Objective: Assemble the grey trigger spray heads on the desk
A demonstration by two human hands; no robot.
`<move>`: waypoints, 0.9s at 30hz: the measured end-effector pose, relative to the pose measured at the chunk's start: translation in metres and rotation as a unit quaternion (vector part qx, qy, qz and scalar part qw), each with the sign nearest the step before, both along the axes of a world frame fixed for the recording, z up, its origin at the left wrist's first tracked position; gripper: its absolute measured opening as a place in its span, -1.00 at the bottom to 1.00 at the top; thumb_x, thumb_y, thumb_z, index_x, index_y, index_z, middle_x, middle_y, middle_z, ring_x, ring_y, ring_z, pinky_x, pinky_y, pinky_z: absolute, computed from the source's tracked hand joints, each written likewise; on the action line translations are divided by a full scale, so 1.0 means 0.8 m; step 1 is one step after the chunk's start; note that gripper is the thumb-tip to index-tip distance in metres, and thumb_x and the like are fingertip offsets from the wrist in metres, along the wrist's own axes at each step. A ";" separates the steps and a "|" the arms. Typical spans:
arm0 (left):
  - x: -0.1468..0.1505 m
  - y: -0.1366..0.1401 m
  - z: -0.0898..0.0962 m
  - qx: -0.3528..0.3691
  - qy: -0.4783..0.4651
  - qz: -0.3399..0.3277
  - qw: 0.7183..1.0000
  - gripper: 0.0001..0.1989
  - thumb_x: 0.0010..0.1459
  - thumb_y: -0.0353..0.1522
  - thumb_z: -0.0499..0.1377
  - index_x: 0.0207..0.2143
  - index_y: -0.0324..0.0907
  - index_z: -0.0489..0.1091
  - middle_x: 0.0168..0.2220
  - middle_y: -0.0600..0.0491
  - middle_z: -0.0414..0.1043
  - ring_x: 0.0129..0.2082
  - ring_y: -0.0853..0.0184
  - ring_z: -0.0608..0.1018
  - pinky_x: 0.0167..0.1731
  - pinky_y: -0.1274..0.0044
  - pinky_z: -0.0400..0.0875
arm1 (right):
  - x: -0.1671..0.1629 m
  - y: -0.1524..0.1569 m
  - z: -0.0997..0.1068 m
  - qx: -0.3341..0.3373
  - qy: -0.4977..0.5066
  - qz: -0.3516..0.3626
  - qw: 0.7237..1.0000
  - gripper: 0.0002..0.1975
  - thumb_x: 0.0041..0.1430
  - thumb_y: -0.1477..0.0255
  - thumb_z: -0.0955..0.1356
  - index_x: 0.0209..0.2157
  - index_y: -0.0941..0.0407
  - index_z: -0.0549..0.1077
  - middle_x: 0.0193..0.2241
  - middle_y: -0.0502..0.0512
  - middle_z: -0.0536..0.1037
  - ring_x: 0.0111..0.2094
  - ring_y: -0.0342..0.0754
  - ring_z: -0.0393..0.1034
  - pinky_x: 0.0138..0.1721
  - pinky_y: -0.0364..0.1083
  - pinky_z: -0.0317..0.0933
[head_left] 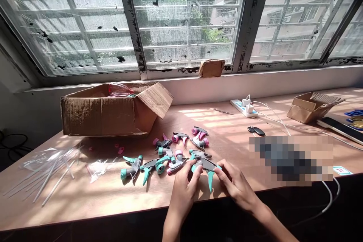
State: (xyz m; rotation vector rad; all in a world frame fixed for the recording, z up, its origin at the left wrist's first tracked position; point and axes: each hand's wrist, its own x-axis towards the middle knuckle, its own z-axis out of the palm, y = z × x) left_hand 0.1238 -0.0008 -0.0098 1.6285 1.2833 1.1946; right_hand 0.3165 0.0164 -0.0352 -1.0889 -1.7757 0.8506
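Between both hands, near the table's front edge, is a grey and teal trigger spray head (pixel 207 165) with its teal trigger pointing down. My left hand (pixel 185 181) grips its left end, thumb across the body. The fingertips of my right hand (pixel 234 181) pinch the teal tip at its right end. Just beyond and to the left lie several more spray heads: teal ones such as the leftmost spray head (pixel 132 168), and pink ones such as the far pink spray head (pixel 200 138). Fingers partly hide the held spray head's collar.
An open cardboard box (pixel 99 117) with a clear pink bottle (pixel 120 90) stands back left. Thin plastic tubes (pixel 49 179) and a clear bag (pixel 98 170) lie at left. At right are a power strip (pixel 235 106), black keys (pixel 256 131), a small carton (pixel 303 109) and a pixelated patch.
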 end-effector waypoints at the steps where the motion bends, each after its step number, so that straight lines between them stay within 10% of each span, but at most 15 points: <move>1: -0.001 0.000 -0.001 0.005 0.003 -0.010 1.000 -0.70 0.36 -0.19 0.11 0.01 -0.13 0.47 -0.04 -0.03 0.58 -0.04 0.13 0.57 -0.01 0.40 0.40 | 0.000 -0.001 0.000 -0.008 0.002 -0.003 1.000 -0.52 0.46 0.08 0.14 -0.48 0.07 0.23 -0.56 -0.05 0.29 -0.52 -0.10 0.19 -0.42 -0.12 0.08; 18: 0.000 0.000 -0.004 0.014 0.004 -0.010 1.000 -0.72 0.38 -0.21 0.11 0.04 -0.11 0.43 0.07 -0.01 0.51 0.11 0.15 0.49 0.14 0.40 0.29 | 0.002 0.000 -0.003 -0.086 0.012 0.021 0.996 -0.37 0.46 -0.01 0.03 -0.52 0.09 0.30 -0.67 -0.07 0.24 -0.61 -0.11 0.17 -0.52 -0.13 0.03; 27: 0.001 0.001 -0.002 0.007 -0.010 0.009 1.000 -0.74 0.39 -0.20 0.09 -0.01 -0.11 0.43 -0.03 0.03 0.55 -0.01 0.19 0.54 0.02 0.44 0.35 | 0.001 -0.003 -0.001 0.000 -0.011 0.007 1.000 -0.54 0.43 0.07 0.20 -0.49 0.07 0.21 -0.57 -0.07 0.27 -0.52 -0.10 0.17 -0.44 -0.12 0.05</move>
